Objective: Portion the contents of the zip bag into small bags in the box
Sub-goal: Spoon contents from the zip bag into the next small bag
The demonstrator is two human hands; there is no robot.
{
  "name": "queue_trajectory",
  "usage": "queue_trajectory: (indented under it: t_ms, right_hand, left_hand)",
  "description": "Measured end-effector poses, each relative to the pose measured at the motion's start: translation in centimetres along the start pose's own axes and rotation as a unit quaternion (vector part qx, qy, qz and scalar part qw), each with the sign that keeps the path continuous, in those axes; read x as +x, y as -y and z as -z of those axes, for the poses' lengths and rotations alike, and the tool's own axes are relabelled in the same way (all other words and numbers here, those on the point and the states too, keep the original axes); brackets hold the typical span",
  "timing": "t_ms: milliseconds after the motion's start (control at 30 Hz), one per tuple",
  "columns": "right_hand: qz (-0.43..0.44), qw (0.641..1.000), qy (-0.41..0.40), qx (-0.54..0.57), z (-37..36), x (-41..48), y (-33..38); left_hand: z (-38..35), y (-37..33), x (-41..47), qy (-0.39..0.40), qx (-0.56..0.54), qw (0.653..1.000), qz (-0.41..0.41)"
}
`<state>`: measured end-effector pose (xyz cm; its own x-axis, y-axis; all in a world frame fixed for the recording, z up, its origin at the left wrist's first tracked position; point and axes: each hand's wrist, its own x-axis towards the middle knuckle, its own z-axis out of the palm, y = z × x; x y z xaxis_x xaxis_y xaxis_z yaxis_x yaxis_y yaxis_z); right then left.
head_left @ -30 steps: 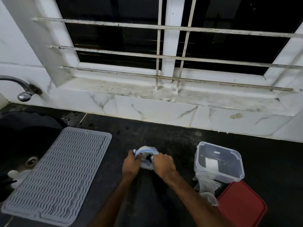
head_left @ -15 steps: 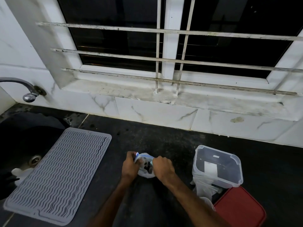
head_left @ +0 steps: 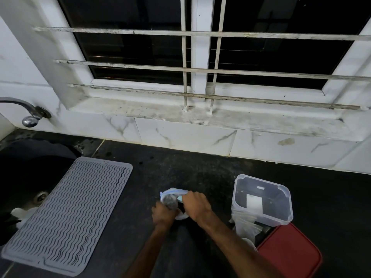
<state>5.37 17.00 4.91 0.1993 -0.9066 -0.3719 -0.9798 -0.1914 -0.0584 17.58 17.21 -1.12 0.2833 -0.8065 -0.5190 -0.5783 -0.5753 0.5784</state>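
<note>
One zip bag (head_left: 174,197) sits on the black counter (head_left: 200,173), right in front of the person and between two hands. The left hand (head_left: 163,215) is curled round the bag's lower part and grips it, though it is a little blurred. The right hand (head_left: 197,206) pinches the bag's top edge by the blue strip. Something dark and grey shows through the plastic; I cannot tell what it is.

Just to the right stands one clear plastic box (head_left: 289,199), open at the top. At its near side lies a loose heap of small clear bags (head_left: 246,227), touching the box. How many there are cannot be counted, as they overlap. One red lid (head_left: 289,255) lies flat on the counter beside them, its far edge tucked under the box's near corner.

To the left, well apart from the hands, lies one grey ribbed mat (head_left: 66,215), reaching over the edge of a dark sink (head_left: 22,173). One tap (head_left: 30,117) juts from the wall above the sink. Behind everything is a window with three horizontal bars (head_left: 140,66) and two upright ones.

The right forearm crosses in front of the counter between the zip bag and the box.
</note>
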Motion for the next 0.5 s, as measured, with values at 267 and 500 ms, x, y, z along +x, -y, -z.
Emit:
queue_trajectory:
  t_ms: [267, 500]
  right_hand:
    - [-0.07, 0.996, -0.019, 0.047, -1.0, -0.2, -0.9]
    - [-0.139, 0.973, -0.022, 0.183, -1.8, -0.5, -1.6]
  left_hand:
    - [0.5, -1.3, -1.3, -0.045, -0.17, 0.984, 0.007]
    - [0.0, -1.8, -1.5, -0.037, -0.395, 0.918, 0.004]
